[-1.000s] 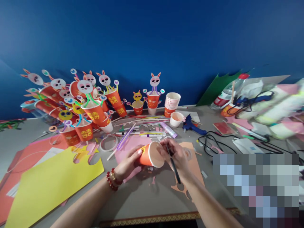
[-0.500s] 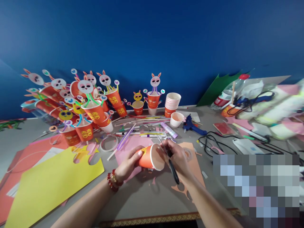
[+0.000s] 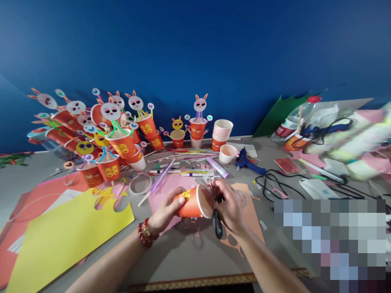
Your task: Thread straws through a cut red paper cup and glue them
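My left hand (image 3: 168,207) is wrapped round an orange paper cup (image 3: 191,202) with yellow lettering, tipped on its side so its white rim faces right. Black-handled scissors (image 3: 218,224) are in my right hand (image 3: 229,203), their thin blades pointing up and away beside the cup's rim. Whether the blades touch the cup, I cannot tell. Below and behind my hands lie pink paper (image 3: 171,183) and peach paper (image 3: 253,215) with round holes cut from it.
Orange cups with paper rabbit faces (image 3: 110,111) crowd the back left. Stacked cups (image 3: 222,130), a white cup (image 3: 227,154), a blue glue gun (image 3: 249,162) and pens stand or lie behind my hands. Yellow paper (image 3: 70,236) is at left; black cables (image 3: 281,179) and a plastic bottle (image 3: 288,122) at right.
The scissors have swung more upright, their handles moving left and their blade tips slightly right. The cup has shifted a little right and up, toward my right hand.
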Action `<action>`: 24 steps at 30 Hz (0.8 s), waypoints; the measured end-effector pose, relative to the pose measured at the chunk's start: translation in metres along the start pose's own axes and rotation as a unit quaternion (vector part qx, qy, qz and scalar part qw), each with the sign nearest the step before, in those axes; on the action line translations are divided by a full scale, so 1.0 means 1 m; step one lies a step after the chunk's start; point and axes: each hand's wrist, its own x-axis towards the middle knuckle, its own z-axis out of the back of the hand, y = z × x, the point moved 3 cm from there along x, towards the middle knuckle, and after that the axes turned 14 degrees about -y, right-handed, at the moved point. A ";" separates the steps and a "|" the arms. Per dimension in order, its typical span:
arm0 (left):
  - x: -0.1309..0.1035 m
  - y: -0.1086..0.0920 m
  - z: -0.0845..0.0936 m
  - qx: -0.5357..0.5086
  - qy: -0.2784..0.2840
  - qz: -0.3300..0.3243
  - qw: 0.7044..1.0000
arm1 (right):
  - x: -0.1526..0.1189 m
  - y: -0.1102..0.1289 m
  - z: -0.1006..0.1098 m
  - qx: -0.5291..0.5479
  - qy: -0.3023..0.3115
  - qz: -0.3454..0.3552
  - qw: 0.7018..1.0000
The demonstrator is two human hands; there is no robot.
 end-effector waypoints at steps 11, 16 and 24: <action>-0.001 -0.007 0.002 0.058 -0.003 -0.038 0.998 | -0.001 0.008 0.001 -0.080 0.047 0.084 0.992; 0.000 -0.014 0.000 0.054 -0.042 -0.040 0.997 | -0.001 0.002 0.001 -0.100 0.065 0.077 0.990; 0.003 -0.011 0.007 0.032 -0.036 0.005 0.999 | 0.003 0.004 0.002 -0.076 0.126 0.066 0.987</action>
